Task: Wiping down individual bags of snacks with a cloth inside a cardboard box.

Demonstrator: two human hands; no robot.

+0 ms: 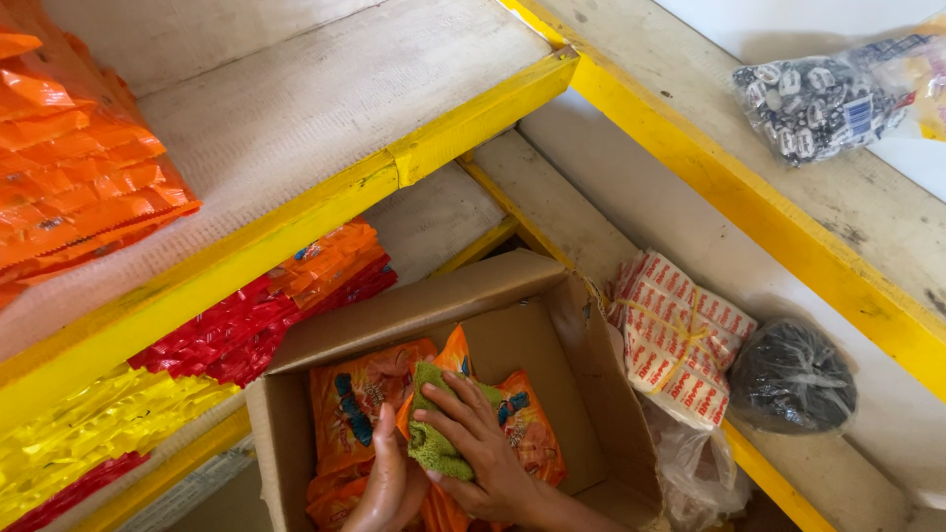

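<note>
An open cardboard box [414, 305] stands low in the view, between the shelves. Inside it lie orange snack packets [345, 404]. My right hand [488, 448] presses a green cloth [434, 448] against one upright orange packet [527, 424], with fingers spread over the cloth. My left hand [386, 483] comes up from the bottom edge and grips the same packet from the left side, just beside the cloth. The lower part of the packet is hidden behind my hands.
White shelves with yellow edges [296, 222] surround the box. They hold stacks of orange packets [79, 167], red packets [227, 330] and yellow packets [89, 424]. Right of the box are a tied red-and-white bundle [680, 335], a dark bag [791, 376] and a clear bag of small sweets [828, 99].
</note>
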